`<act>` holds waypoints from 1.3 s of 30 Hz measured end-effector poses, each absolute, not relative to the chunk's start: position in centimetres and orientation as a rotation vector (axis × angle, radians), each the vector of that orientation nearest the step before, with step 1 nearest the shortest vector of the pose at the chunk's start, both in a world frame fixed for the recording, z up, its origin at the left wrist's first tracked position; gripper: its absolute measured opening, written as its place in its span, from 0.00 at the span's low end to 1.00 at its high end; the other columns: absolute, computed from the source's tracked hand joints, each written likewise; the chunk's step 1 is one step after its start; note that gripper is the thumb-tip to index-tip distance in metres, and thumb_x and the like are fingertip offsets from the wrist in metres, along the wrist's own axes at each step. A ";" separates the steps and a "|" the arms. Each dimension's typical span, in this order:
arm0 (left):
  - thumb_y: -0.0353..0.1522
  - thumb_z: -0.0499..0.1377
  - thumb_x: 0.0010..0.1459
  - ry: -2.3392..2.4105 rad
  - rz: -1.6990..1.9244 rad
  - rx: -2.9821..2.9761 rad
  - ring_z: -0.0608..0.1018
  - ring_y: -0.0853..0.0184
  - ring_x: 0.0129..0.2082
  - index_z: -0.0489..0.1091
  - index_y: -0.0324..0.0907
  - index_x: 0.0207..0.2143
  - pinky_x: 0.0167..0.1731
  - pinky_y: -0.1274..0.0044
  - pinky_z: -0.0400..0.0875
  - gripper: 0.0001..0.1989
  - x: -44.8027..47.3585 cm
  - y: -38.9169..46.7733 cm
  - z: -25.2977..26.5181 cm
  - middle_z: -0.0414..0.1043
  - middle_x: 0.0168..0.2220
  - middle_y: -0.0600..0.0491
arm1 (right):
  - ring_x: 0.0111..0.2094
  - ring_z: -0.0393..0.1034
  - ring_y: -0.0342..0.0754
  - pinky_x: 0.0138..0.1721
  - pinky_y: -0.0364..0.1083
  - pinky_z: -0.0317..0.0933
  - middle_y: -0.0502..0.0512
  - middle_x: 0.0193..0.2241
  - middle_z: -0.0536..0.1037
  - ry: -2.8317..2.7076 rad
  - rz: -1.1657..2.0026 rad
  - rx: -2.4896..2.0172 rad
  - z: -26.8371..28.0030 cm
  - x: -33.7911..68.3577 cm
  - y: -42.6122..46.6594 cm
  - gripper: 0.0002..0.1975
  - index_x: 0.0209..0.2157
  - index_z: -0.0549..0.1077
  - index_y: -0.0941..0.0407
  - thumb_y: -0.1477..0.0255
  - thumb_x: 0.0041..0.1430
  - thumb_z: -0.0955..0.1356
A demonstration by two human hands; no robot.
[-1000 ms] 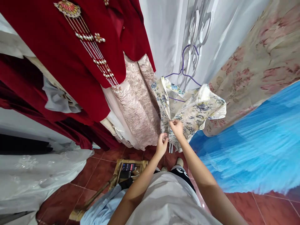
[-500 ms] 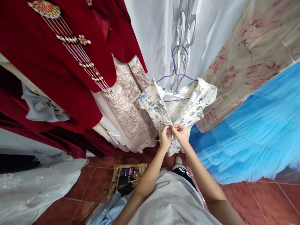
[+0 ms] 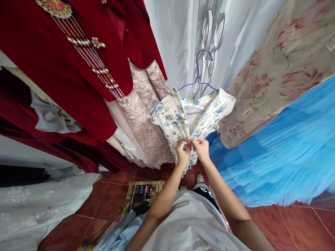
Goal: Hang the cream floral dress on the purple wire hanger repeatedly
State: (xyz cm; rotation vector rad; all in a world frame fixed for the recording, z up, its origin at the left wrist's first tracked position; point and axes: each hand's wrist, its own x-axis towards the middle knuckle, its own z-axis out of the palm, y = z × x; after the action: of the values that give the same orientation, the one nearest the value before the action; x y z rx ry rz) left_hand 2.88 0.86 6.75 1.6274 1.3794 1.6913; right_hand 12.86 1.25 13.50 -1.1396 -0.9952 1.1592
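A white garment with blue and yellow flowers (image 3: 171,116) hangs by its shoulders on a purple hanger (image 3: 198,75). Its neckline gapes open in a V. At the bottom of that V, my left hand (image 3: 183,153) pinches the front edge on the left. Close beside it, my right hand (image 3: 200,148) pinches the opposite edge, fingertips nearly meeting the left ones. Both hands are closed on the cloth. Any fastener between the fingertips is too small to make out. The garment's lower part hangs partly hidden behind my hands.
Dark red velvet clothes (image 3: 86,80) and a pink brocade dress (image 3: 149,118) hang on the left. A blue tulle skirt (image 3: 282,150) and beige floral cloth (image 3: 261,94) hang on the right. A bamboo chair (image 3: 131,191) holding a phone (image 3: 142,189) stands on the red tiles below.
The garment's two front edges have been drawn closer together, narrowing the neckline. Its right shoulder has shifted left. Both hands still pinch the cloth, and the view has shifted slightly.
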 end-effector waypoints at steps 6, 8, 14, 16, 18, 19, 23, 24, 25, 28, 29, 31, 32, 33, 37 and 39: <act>0.33 0.60 0.62 1.336 1.610 1.625 0.74 0.66 0.32 0.67 0.42 0.28 0.38 0.76 0.67 0.09 1.6 -0.4 7.1 0.70 0.28 0.54 | 0.13 0.53 0.39 0.17 0.42 0.49 0.44 0.10 0.66 -0.964 1.045 -0.995 19.9 12.4 5.4 0.11 0.17 0.71 0.55 0.67 0.49 0.70; 0.35 0.59 0.63 1.320 1.587 1.646 0.74 0.65 0.32 0.68 0.42 0.28 0.38 0.76 0.67 0.10 1.5 -1.0 7.1 0.70 0.28 0.53 | 0.13 0.53 0.39 0.16 0.42 0.48 0.44 0.11 0.65 -0.966 0.986 -0.956 22.4 12.2 7.0 0.11 0.16 0.71 0.56 0.68 0.48 0.70; 0.35 0.59 0.63 1.355 1.581 1.658 0.74 0.65 0.32 0.67 0.43 0.28 0.37 0.75 0.68 0.10 2.2 -2.2 6.0 0.70 0.28 0.53 | 0.14 0.52 0.38 0.16 0.41 0.48 0.44 0.11 0.64 -0.994 0.882 -0.910 27.3 12.2 10.1 0.10 0.17 0.72 0.56 0.71 0.50 0.69; 0.35 0.59 0.63 1.363 1.563 1.664 0.74 0.65 0.32 0.67 0.43 0.28 0.37 0.75 0.68 0.10 2.4 -2.4 5.4 0.70 0.27 0.53 | 0.14 0.51 0.38 0.16 0.41 0.48 0.44 0.11 0.64 -0.989 0.866 -0.904 27.9 12.4 10.5 0.10 0.18 0.71 0.56 0.72 0.50 0.69; 0.35 0.59 0.62 1.373 1.526 1.690 0.74 0.65 0.32 0.66 0.43 0.27 0.38 0.75 0.68 0.11 2.3 -2.4 4.8 0.70 0.27 0.54 | 0.14 0.51 0.37 0.16 0.40 0.48 0.43 0.11 0.63 -0.979 0.861 -0.899 28.2 12.6 10.6 0.10 0.19 0.71 0.56 0.71 0.52 0.70; 0.34 0.59 0.62 1.377 1.501 1.710 0.74 0.65 0.32 0.66 0.43 0.26 0.38 0.75 0.68 0.11 2.1 -2.3 4.5 0.70 0.27 0.54 | 0.14 0.51 0.37 0.15 0.40 0.48 0.43 0.11 0.63 -0.985 0.862 -0.899 28.3 12.7 10.6 0.10 0.19 0.70 0.56 0.71 0.52 0.70; 0.33 0.60 0.60 1.320 1.433 1.807 0.75 0.64 0.33 0.71 0.42 0.29 0.38 0.73 0.70 0.06 0.5 -0.7 5.3 0.72 0.29 0.52 | 0.14 0.52 0.37 0.16 0.40 0.48 0.43 0.12 0.63 -1.083 0.862 -0.921 27.9 13.3 9.8 0.11 0.20 0.70 0.56 0.70 0.54 0.69; 0.33 0.60 0.60 1.274 1.458 1.828 0.76 0.63 0.34 0.73 0.42 0.32 0.39 0.72 0.71 0.04 0.1 0.1 6.2 0.74 0.32 0.51 | 0.14 0.53 0.37 0.16 0.40 0.47 0.43 0.12 0.63 -1.107 0.856 -0.932 27.7 13.5 9.5 0.11 0.20 0.71 0.56 0.71 0.54 0.69; 0.33 0.60 0.61 1.219 1.502 1.846 0.76 0.62 0.36 0.74 0.42 0.36 0.40 0.71 0.72 0.04 -0.2 1.0 7.4 0.75 0.36 0.49 | 0.14 0.53 0.37 0.16 0.40 0.47 0.43 0.12 0.63 -1.128 0.850 -0.941 27.5 13.7 9.2 0.10 0.20 0.71 0.56 0.71 0.54 0.69; 0.34 0.57 0.65 1.042 1.670 1.902 0.78 0.61 0.40 0.73 0.44 0.50 0.42 0.69 0.73 0.12 -0.9 4.4 12.9 0.76 0.41 0.46 | 0.14 0.53 0.37 0.16 0.40 0.48 0.43 0.12 0.63 -1.176 0.838 -0.948 27.4 14.5 8.6 0.10 0.21 0.71 0.56 0.70 0.54 0.69; 0.34 0.56 0.67 0.996 1.704 1.930 0.78 0.61 0.38 0.72 0.45 0.53 0.40 0.70 0.73 0.14 -1.0 5.7 15.1 0.76 0.39 0.47 | 0.14 0.53 0.37 0.16 0.40 0.48 0.43 0.12 0.63 -1.189 0.839 -0.943 27.6 14.8 8.4 0.10 0.22 0.71 0.56 0.69 0.55 0.69; 0.36 0.55 0.68 0.921 1.702 2.025 0.78 0.63 0.34 0.70 0.47 0.58 0.38 0.71 0.73 0.17 -1.2 8.0 19.8 0.75 0.34 0.50 | 0.14 0.53 0.37 0.16 0.40 0.49 0.43 0.12 0.63 -1.206 0.836 -0.939 27.9 15.3 8.4 0.11 0.22 0.71 0.56 0.68 0.55 0.70; 0.37 0.56 0.68 0.904 1.680 2.073 0.78 0.65 0.32 0.70 0.47 0.57 0.37 0.72 0.72 0.16 -1.2 9.1 22.0 0.75 0.33 0.51 | 0.14 0.53 0.37 0.16 0.40 0.49 0.44 0.12 0.63 -1.216 0.831 -0.944 28.2 15.5 8.4 0.11 0.22 0.71 0.56 0.68 0.56 0.70; 0.38 0.56 0.68 0.890 1.647 2.140 0.77 0.66 0.30 0.71 0.47 0.55 0.36 0.73 0.72 0.15 -1.2 10.0 24.0 0.75 0.32 0.52 | 0.14 0.53 0.37 0.16 0.40 0.49 0.44 0.12 0.64 -1.228 0.824 -0.952 28.3 15.6 8.4 0.11 0.22 0.71 0.56 0.68 0.56 0.70; 0.38 0.55 0.70 0.867 1.466 2.435 0.76 0.66 0.28 0.75 0.44 0.41 0.34 0.75 0.69 0.11 -0.8 12.2 28.6 0.73 0.28 0.54 | 0.14 0.53 0.37 0.17 0.41 0.49 0.45 0.13 0.65 -1.272 0.790 -0.981 28.0 15.7 8.6 0.11 0.22 0.71 0.56 0.69 0.55 0.71; 0.37 0.55 0.70 0.872 1.451 2.470 0.76 0.65 0.29 0.74 0.43 0.38 0.35 0.75 0.68 0.11 -0.4 12.5 29.1 0.73 0.27 0.54 | 0.15 0.53 0.38 0.18 0.41 0.49 0.45 0.13 0.65 -1.264 0.767 -0.986 27.4 15.5 8.7 0.11 0.22 0.70 0.56 0.68 0.57 0.70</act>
State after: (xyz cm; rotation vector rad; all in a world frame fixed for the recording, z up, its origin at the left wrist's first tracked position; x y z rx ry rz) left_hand -0.36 12.52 29.09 2.4704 0.8720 1.4507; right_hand 15.51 8.74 27.36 -0.9859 -1.2638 0.7669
